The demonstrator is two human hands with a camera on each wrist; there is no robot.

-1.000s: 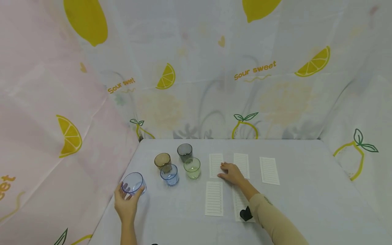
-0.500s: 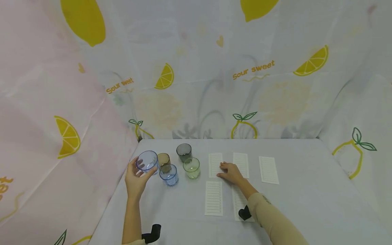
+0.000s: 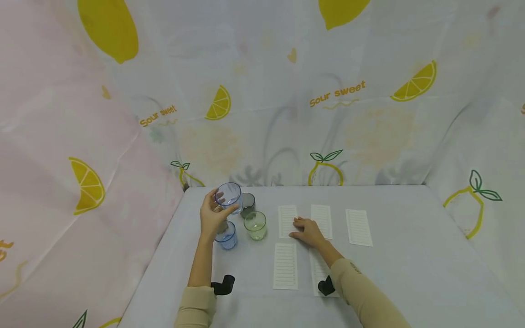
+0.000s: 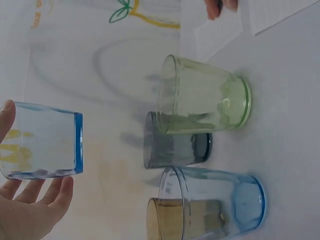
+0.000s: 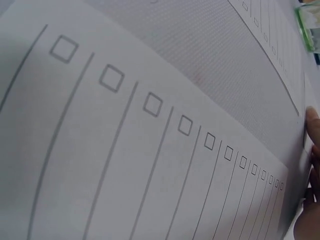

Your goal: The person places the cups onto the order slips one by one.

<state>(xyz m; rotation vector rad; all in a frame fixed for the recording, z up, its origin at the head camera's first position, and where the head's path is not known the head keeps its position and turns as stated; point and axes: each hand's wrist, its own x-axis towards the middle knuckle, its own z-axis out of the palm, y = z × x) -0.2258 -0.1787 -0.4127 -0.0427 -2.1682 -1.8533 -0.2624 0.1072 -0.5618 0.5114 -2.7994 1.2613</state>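
Note:
My left hand point(image 3: 210, 219) holds a clear blue drinking glass point(image 3: 229, 197) between thumb and fingers, raised above the table. In the left wrist view this glass point(image 4: 45, 142) hangs apart from the others. On the table, a second blue glass point(image 3: 226, 237) stands below my left hand, beside a green glass point(image 3: 255, 226). A grey glass point(image 3: 249, 205) is partly hidden behind the raised one. The amber glass point(image 4: 156, 220) shows through the standing blue one in the left wrist view. My right hand point(image 3: 309, 232) rests, fingers bent loosely, at the edge of a lined paper sheet point(image 3: 287, 221).
More lined sheets lie around the right hand: one in front point(image 3: 285, 266), one behind it point(image 3: 321, 218), one farther right point(image 3: 358, 228). Another sheet point(image 3: 317, 269) lies partly under the right forearm. Lemon-printed cloth point(image 3: 262, 114) walls the table's back and sides.
My left hand has carried the blue glass from the table's left edge rightward and farther back, past the amber glass to in front of the grey one. The right hand has stayed put.

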